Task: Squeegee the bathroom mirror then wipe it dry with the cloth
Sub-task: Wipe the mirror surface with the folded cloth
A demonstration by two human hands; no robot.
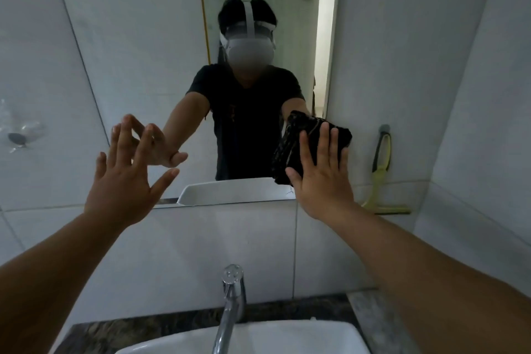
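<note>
Against the lower right part of the mirror (161,72), the right hand (321,178) lies flat with its fingers spread and pointing up, pressing a folded black cloth (290,146) onto the glass; the grip is an open palm pinning the cloth rather than fingers curled around it. The cloth's long axis runs slantwise, from lower left to upper right, and its lower end sits just above the mirror's bottom edge. The left hand (126,181) is open and holds nothing, fingers splayed and pointing up toward the glass at the mirror's lower left; whether the fingertips touch it cannot be told. To the right of the mirror, a yellow-green squeegee (382,178) hangs on the tiled wall from a grey hook (384,128), its handle upright and its blade crosswise at the bottom, resting on a ledge. Below, a chrome tap (232,296) rises over a white basin (273,339) set in a dark stone counter (143,327).
</note>
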